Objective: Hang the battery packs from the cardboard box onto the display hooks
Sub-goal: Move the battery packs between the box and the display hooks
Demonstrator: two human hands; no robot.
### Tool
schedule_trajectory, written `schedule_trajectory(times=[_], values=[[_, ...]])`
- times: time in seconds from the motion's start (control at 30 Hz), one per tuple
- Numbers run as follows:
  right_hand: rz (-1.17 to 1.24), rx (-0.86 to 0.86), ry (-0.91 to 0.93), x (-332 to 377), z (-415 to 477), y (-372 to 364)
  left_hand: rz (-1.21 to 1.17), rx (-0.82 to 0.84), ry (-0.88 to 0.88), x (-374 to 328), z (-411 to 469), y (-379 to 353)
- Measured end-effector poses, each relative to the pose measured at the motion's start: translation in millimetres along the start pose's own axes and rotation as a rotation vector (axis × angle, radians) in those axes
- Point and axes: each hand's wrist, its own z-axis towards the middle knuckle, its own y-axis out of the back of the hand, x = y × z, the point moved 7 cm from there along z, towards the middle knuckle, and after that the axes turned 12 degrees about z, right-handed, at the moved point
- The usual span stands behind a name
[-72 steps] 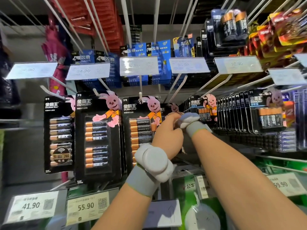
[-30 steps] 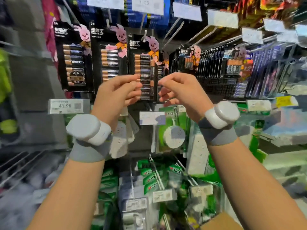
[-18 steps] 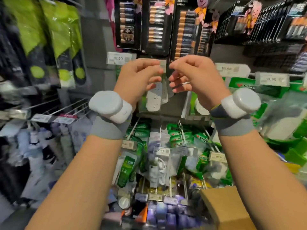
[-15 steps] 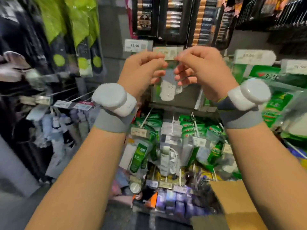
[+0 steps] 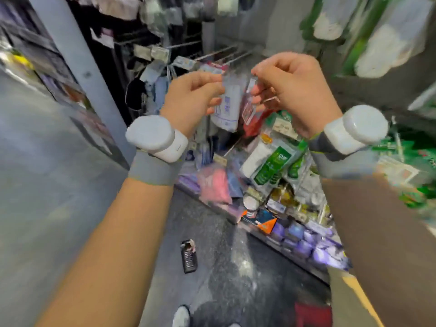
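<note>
Both of my hands are raised side by side in front of the lower shelves. My left hand [image 5: 195,97] and my right hand [image 5: 285,88] have loosely curled fingers, their fingertips are close together, and nothing shows between them. A dark battery pack [image 5: 188,259] lies flat on the speckled floor below my left forearm, apart from both hands. A corner of the cardboard box [image 5: 346,303] shows at the bottom right, mostly hidden by my right forearm. The battery hooks are out of view.
Low hooks and shelves [image 5: 271,166] with green, white and purple packets run along the right. A grey post [image 5: 77,60] stands at the left beside dark hanging goods. My shoe [image 5: 180,317] is on the floor at the bottom edge.
My view has swung down from the battery display to the lower shelves and the floor. Both hands came away from the hooks and kept their curled pose. The pack on the floor has come into view.
</note>
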Motion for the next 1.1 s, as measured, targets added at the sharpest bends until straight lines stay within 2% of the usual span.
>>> schedule_trajectory(times=[0.3,0.6,0.73,0.77,0.93,0.97,1.07,1.1], values=[[0.045,-0.051,-0.192,-137,20,-61,0.017,-0.094,0.243,151,2,50],[0.013,-0.066,-0.382,-282,24,-96,0.105,-0.088,0.430,292,25,66],[-0.005,-0.081,-0.457,-384,24,-111,0.157,-0.102,0.515,394,29,60],[-0.016,-0.102,-0.473,-389,20,-109,0.160,-0.108,0.538,401,26,59],[-0.007,-0.168,-0.522,-538,1,-124,0.158,-0.163,0.614,550,18,41],[-0.017,-0.184,-0.545,-540,-1,-127,0.154,-0.174,0.631,556,15,42],[-0.007,-0.147,-0.591,-646,-28,-137,0.137,-0.190,0.690,661,-5,20],[-0.027,-0.151,-0.633,-655,-36,-138,0.143,-0.181,0.728,672,-12,20]])
